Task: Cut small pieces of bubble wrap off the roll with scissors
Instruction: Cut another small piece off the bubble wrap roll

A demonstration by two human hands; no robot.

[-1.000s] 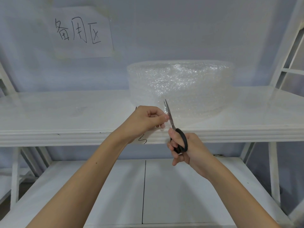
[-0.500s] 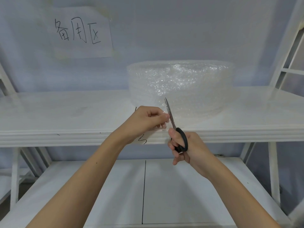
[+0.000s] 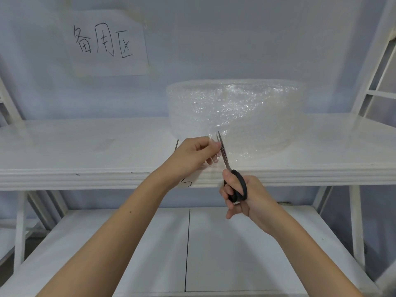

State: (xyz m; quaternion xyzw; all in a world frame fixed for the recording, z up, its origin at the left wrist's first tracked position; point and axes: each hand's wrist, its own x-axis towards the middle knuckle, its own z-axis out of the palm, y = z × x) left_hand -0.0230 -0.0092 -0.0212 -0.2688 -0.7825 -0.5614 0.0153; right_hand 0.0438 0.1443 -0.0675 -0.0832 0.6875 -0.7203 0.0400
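A plain storage or stockroom corner: white painted shelving (image 3: pixel 85 174) with a lower shelf (image 3: pixel 235 243) stands against a bare pale wall (image 3: pixel 235 39). A handwritten paper sign (image 3: pixel 102 42) is taped up, and a big bubble wrap roll (image 3: pixel 235 108) sits shelved

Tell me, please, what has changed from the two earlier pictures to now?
Very little. The scissors in the right hand crept slightly forward along the cut into the loose flap of bubble wrap; their blades look nearly closed. The left hand keeps its grip on the flap, at the same place. The roll and the upper shelf did not move.
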